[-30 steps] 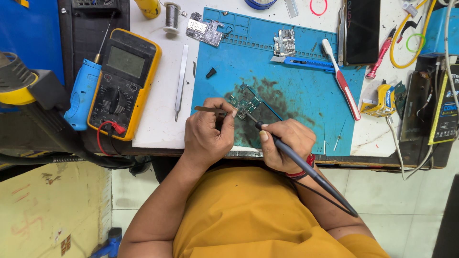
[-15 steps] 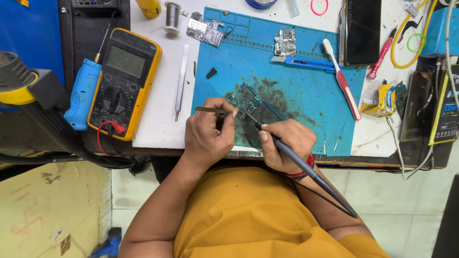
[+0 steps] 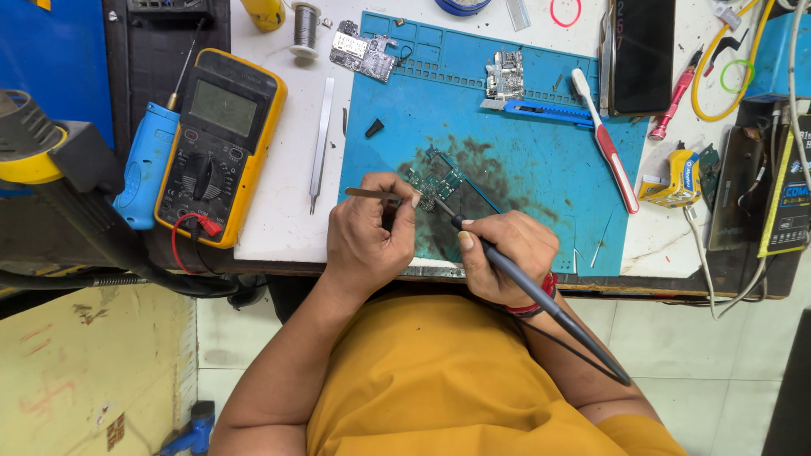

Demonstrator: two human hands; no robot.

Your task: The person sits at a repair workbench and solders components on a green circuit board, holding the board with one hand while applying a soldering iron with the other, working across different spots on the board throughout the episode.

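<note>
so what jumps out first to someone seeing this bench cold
The two hands at the bench's near edge: the right hand holds a dark soldering iron like a pen, its tip on a small green circuit board lying on the stained blue mat, while the left hand grips metal tweezers. A yellow multimeter sits to the left.
</note>
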